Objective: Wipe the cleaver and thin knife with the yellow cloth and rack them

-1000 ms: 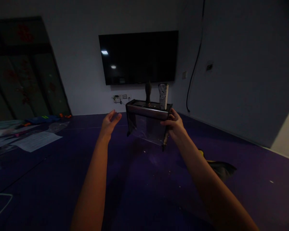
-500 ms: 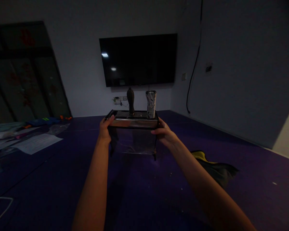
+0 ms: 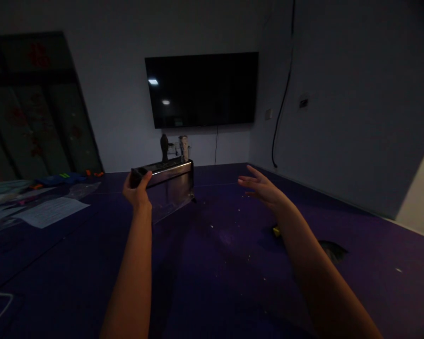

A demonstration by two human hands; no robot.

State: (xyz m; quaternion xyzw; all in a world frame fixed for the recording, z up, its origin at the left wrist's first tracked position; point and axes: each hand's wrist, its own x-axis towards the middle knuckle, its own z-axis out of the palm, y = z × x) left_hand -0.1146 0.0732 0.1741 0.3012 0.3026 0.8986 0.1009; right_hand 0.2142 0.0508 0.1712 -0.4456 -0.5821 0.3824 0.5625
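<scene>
My left hand [image 3: 138, 189] grips the near left end of a dark, box-shaped stand [image 3: 171, 186], with the thumb over its top edge. A shiny metal band runs along its upper side, and clear plastic seems to hang below. From its top rise a dark, textured bottle-shaped piece [image 3: 164, 148] and a pale, speckled upright piece [image 3: 183, 148]. The stand is angled, its far end pointing away to the right. My right hand [image 3: 263, 188] is apart from it, in the air to the right, fingers stretched out and holding nothing.
Purple floor [image 3: 219, 263] with small scattered bits lies below. Paper sheets [image 3: 54, 210] and plastic wrap are on the left. A dark cloth [image 3: 334, 251] and a small yellow patch [image 3: 276, 230] show by my right forearm. A television [image 3: 203, 89] hangs on the wall.
My right hand has let go of the stand and moved right and open. In my left hand the stand has swung left and turned, its right end now farther away.
</scene>
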